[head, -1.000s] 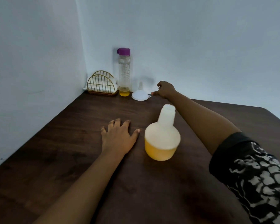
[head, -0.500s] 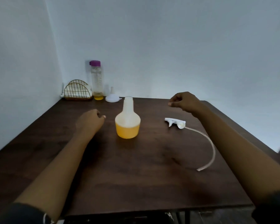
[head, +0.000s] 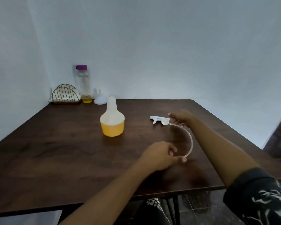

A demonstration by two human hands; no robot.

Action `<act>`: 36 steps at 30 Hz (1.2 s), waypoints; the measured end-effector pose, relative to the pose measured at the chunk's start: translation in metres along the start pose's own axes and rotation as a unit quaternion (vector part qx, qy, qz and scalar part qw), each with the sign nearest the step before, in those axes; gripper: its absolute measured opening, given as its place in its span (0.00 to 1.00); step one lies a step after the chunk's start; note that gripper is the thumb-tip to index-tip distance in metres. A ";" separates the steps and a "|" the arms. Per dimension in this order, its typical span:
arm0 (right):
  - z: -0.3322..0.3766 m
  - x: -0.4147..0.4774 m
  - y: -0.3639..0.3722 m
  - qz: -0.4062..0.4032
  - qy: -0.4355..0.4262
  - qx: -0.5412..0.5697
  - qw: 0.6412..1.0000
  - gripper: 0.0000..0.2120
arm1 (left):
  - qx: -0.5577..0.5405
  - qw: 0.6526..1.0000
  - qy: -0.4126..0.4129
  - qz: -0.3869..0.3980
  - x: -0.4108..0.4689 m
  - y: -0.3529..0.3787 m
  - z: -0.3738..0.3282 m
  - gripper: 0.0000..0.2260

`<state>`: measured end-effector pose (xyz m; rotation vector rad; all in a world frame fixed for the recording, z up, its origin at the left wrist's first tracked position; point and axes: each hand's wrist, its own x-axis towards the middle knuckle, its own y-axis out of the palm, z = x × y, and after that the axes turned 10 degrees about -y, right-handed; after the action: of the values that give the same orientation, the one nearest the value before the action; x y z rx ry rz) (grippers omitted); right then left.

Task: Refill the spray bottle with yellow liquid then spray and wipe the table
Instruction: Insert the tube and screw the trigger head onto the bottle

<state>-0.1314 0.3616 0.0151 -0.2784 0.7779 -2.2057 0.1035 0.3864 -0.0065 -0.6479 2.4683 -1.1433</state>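
The white spray bottle (head: 112, 120) stands uncapped mid-table, its lower part filled with yellow liquid. To its right lies the white spray head (head: 159, 119) with a long curved clear tube (head: 190, 140). My right hand (head: 180, 116) grips the spray head at its rear end. My left hand (head: 161, 155) pinches the free end of the tube near the table's front right. A white funnel (head: 100, 100) sits at the back beside a clear bottle with a purple cap (head: 84, 83) that has a little yellow liquid at its bottom.
A gold wire holder (head: 65, 94) with white napkins stands in the back left corner against the walls. The dark wooden table (head: 55, 151) ends close on the right and front, with a doorway gap at far right.
My right hand dropped onto the spray head and took hold of it. My left hand crossed from beside the bottle to the tube's end and pinched it.
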 end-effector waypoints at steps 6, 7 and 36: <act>0.001 0.015 0.010 0.044 0.040 -0.010 0.998 0.20 | 0.056 0.998 0.033 -0.019 0.020 0.023 -0.020 0.15; 0.002 0.017 0.011 0.049 0.043 -0.024 0.998 0.20 | 0.050 0.998 0.031 -0.028 0.023 0.024 -0.019 0.12; 0.112 -0.005 0.023 0.028 -0.008 0.701 0.713 0.19 | -0.245 0.901 0.112 -0.339 -0.015 -0.151 0.075 0.04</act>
<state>-0.0674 0.3034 0.0901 0.4909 -0.9939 -2.0940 0.1914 0.2610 0.0668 -1.7130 2.8395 -0.8045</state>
